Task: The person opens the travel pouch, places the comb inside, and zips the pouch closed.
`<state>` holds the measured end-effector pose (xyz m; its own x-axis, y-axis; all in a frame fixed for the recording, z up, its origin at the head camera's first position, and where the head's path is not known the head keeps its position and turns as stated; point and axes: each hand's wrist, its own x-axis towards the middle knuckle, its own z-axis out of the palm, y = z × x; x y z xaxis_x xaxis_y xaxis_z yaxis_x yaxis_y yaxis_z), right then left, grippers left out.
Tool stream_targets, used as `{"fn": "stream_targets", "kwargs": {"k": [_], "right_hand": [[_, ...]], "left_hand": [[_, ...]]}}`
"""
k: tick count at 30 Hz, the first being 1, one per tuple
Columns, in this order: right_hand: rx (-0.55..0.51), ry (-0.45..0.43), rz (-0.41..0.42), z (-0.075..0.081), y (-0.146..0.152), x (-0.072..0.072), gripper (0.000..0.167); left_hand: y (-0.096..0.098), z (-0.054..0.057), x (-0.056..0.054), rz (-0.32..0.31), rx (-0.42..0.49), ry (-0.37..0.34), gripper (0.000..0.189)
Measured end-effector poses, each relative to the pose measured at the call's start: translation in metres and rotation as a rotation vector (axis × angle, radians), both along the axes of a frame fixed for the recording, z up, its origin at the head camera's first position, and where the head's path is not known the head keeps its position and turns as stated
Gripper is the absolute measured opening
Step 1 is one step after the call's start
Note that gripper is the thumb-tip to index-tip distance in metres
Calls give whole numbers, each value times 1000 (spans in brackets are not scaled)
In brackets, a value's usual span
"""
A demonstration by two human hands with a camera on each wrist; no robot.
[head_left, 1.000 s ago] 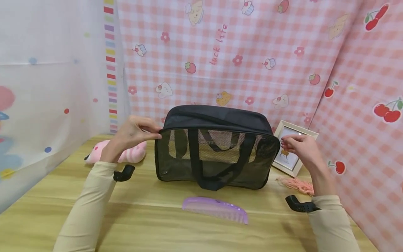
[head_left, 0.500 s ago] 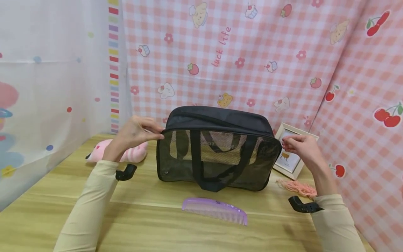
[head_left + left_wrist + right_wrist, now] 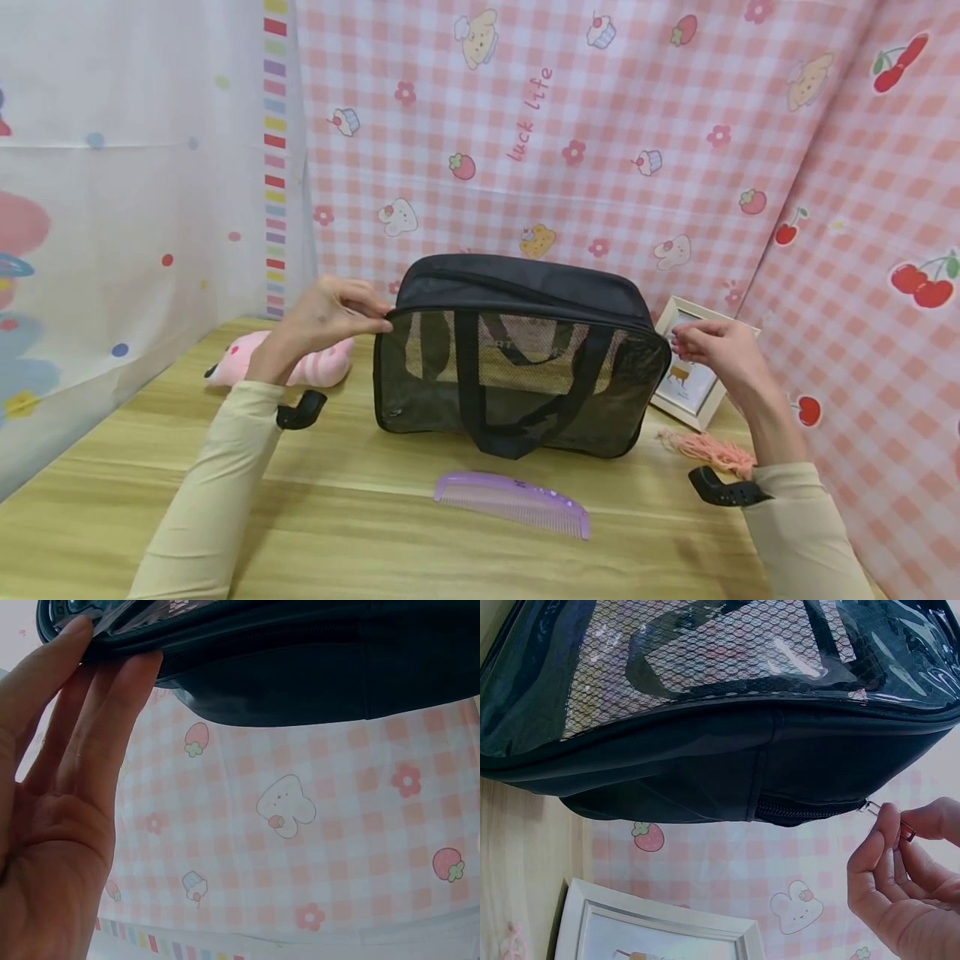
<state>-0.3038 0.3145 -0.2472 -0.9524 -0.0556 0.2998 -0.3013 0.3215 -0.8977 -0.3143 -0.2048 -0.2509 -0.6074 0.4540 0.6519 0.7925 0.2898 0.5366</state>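
Note:
A black handbag point(image 3: 525, 279) with a clear front and mesh back panel stands upright on the table, its straps hanging in front. At its upper left corner, my left hand point(image 3: 318, 315) pinches the edge between thumb and fingers; the left wrist view shows these fingers point(image 3: 127, 686) against the piping. On the other side, my right hand point(image 3: 722, 350) pinches a small metal zipper pull point(image 3: 873, 808) at the bag's right end. A short stretch of zipper point(image 3: 810, 811) runs up to that pull in the right wrist view.
A purple comb point(image 3: 513, 502) lies in front of the bag on the wooden table point(image 3: 360, 533). Behind my left forearm is a pink plush toy point(image 3: 330, 362). A framed picture point(image 3: 693, 408) leans at the right, with a peach yarn bundle point(image 3: 712, 450) before it. Patterned curtains point(image 3: 570, 192) surround the table.
The head view has shifted slightly, so the whole scene sits a little farther right and lower. Both hands keep their grips, and the bag stays in place on the table.

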Motion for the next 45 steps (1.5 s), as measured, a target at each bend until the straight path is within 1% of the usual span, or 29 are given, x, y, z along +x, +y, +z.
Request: {"fn": "stream_targets", "kwargs": {"k": [5, 10, 16, 23, 29, 33, 37, 40, 45], "right_hand": [[60, 11, -15, 4, -1, 0, 35], [96, 15, -7, 6, 0, -2, 39], [94, 20, 2, 8, -1, -3, 39], [107, 19, -25, 10, -4, 0, 43], [101, 7, -19, 15, -7, 0, 45], [95, 14, -20, 20, -11, -1, 39], [91, 28, -18, 23, -14, 0, 31], [95, 30, -17, 24, -15, 1, 32], [107, 23, -20, 26, -16, 3, 35]], "left_hand": [[-1, 1, 1, 1, 3, -31, 13], [-1, 1, 2, 11, -6, -29, 12], [-1, 1, 1, 47, -26, -29, 12], [0, 1, 0, 38, -20, -50, 12], [-1, 1, 1, 38, -9, -63, 12], [-1, 1, 2, 39, -1, -69, 11], [-1, 2, 3, 54, -5, -63, 11], [-1, 1, 2, 63, -13, -51, 11], [0, 1, 2, 56, -3, -61, 10]]}}
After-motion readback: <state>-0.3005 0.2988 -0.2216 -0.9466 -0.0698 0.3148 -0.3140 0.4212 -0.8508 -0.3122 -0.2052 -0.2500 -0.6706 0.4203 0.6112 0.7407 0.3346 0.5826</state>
